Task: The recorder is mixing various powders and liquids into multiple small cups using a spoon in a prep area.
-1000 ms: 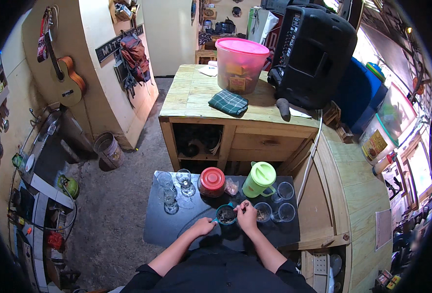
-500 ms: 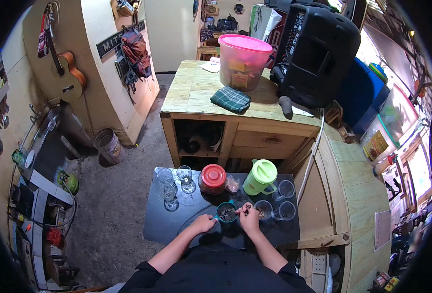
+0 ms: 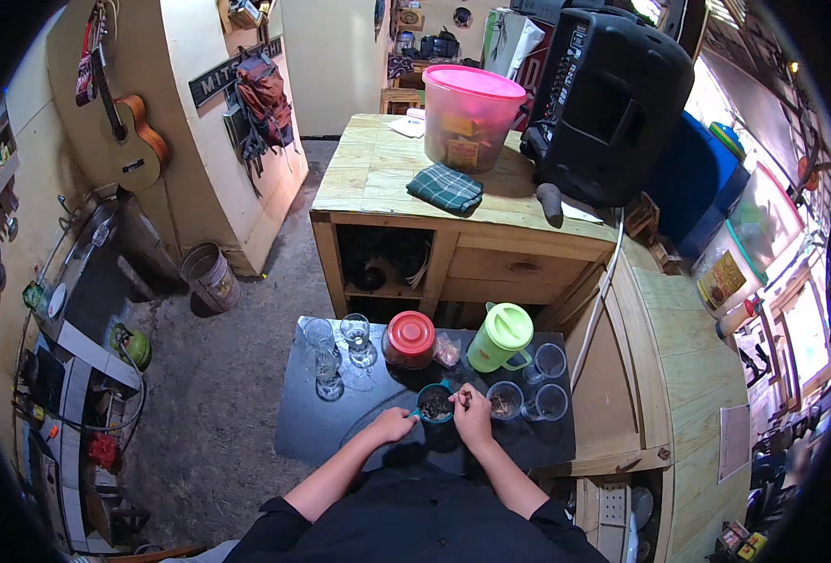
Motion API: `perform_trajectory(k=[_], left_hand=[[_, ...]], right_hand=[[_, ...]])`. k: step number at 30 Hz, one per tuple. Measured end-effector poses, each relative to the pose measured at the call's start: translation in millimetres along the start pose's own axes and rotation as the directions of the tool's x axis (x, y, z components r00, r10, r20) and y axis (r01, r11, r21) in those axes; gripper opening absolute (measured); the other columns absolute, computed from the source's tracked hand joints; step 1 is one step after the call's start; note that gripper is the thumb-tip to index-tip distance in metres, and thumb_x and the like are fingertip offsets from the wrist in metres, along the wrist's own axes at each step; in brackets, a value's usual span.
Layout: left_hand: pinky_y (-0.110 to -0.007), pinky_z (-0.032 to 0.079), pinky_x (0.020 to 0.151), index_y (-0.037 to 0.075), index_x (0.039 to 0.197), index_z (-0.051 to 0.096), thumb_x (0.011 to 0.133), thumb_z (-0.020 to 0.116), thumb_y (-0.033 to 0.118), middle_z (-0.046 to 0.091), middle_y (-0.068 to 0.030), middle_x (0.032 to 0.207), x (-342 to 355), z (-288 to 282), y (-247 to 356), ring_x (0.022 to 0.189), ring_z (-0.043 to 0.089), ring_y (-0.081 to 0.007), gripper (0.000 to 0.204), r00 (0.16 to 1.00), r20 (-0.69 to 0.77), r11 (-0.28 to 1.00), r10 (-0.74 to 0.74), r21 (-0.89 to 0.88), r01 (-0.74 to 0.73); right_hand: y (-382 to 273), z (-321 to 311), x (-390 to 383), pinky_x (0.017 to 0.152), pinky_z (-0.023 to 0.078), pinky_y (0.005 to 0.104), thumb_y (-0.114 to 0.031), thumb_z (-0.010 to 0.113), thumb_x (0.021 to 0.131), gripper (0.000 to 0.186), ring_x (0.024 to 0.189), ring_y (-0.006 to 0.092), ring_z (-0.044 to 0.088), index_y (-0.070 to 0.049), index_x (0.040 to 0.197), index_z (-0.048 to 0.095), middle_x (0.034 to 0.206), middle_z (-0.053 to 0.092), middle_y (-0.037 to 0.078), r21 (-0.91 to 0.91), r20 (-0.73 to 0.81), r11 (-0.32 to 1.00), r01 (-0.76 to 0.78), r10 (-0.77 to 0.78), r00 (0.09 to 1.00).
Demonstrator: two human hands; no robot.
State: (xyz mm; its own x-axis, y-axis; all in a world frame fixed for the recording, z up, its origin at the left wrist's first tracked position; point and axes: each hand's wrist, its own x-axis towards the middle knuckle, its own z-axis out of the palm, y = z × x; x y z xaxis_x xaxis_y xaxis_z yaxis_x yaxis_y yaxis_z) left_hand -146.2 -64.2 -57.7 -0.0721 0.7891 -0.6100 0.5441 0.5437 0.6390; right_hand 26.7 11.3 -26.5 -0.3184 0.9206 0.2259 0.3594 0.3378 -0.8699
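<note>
My left hand point(image 3: 393, 425) is closed on the handle of a small round teal strainer point(image 3: 436, 403), which holds dark, loose bits like tea leaves. Close against its right rim, my right hand point(image 3: 472, 418) has its fingers pinched together; whatever is between them is too small to make out. Just right of that hand, a clear glass point(image 3: 505, 402) has brownish bits in it. Two more clear glasses, an upper one point(image 3: 548, 361) and a lower one point(image 3: 551, 402), stand beyond it at the table's right side.
On the dark table point(image 3: 307, 427) stand stemmed glasses point(image 3: 356, 336), a red-lidded jar point(image 3: 410, 340), a small plastic bag point(image 3: 447, 349) and a light green pitcher point(image 3: 504, 340). Behind is a wooden cabinet point(image 3: 359, 178) with a pink tub point(image 3: 472, 122), folded plaid cloth point(image 3: 445, 190) and black speaker point(image 3: 612, 108).
My right hand has shifted slightly left and up, with its fingers now nearer the strainer's rim. My left hand keeps its hold on the handle. The view has tilted slightly.
</note>
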Motion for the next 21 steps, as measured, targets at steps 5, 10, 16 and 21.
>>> perform_trajectory(k=[5, 10, 16, 21], left_hand=[[-0.045, 0.044, 0.086, 0.002, 0.098, 0.064, 0.088, 0.047, 0.04, 0.062, -0.0249, 0.1, 4.5, 3.1, -7.8, 0.098, 0.058, -0.0409, 0.043, 1.0, -0.013, 1.0, -0.015, -0.008, 0.015], [-0.045, 0.044, 0.087, 0.002, 0.098, 0.064, 0.089, 0.047, 0.039, 0.062, -0.0253, 0.101, -1.1, 3.5, -2.0, 0.098, 0.058, -0.0409, 0.042, 0.999, -0.028, 0.999, -0.033, -0.005, 0.033], [-0.043, 0.045, 0.061, 0.0, 0.091, 0.063, 0.089, 0.049, 0.039, 0.06, -0.0177, 0.067, 5.5, 8.0, -11.3, 0.062, 0.06, -0.0289, 0.042, 0.994, -0.096, 0.999, 0.05, -0.009, -0.051], [-0.044, 0.045, 0.073, 0.0, 0.092, 0.063, 0.088, 0.048, 0.04, 0.063, -0.0233, 0.082, 11.5, 16.2, -23.0, 0.079, 0.061, -0.0382, 0.042, 0.971, -0.189, 0.988, 0.149, 0.057, -0.141]], right_hand=[[0.8, 0.4, 3.3, 0.06, 0.049, 0.0302, 0.004, 0.053, 0.085, 0.021, 0.069, 0.021, 0.066, 0.0, 0.07, 0.039, 0.062, 0.05, 0.01, 0.058, -0.009, 0.998, -0.022, 0.022, 1.0], [7.0, 4.6, -7.4, 0.06, 0.049, 0.0317, 0.004, 0.053, 0.085, 0.018, 0.067, 0.0232, 0.066, 0.001, 0.072, 0.04, 0.063, 0.051, 0.011, -0.014, -0.046, 0.998, -0.055, 0.054, 0.997], [-2.8, 6.9, 5.1, 0.06, 0.049, 0.0324, 0.005, 0.052, 0.083, 0.018, 0.067, 0.0239, 0.065, 0.001, 0.071, 0.04, 0.064, 0.052, 0.012, 0.014, -0.004, 0.998, -0.055, 0.056, 0.998], [-3.1, 4.9, -0.7, 0.061, 0.05, 0.0316, 0.007, 0.052, 0.081, 0.014, 0.07, 0.0238, 0.065, 0.003, 0.071, 0.043, 0.067, 0.056, 0.014, -0.037, 0.011, 0.999, 0.04, -0.039, 0.999]])
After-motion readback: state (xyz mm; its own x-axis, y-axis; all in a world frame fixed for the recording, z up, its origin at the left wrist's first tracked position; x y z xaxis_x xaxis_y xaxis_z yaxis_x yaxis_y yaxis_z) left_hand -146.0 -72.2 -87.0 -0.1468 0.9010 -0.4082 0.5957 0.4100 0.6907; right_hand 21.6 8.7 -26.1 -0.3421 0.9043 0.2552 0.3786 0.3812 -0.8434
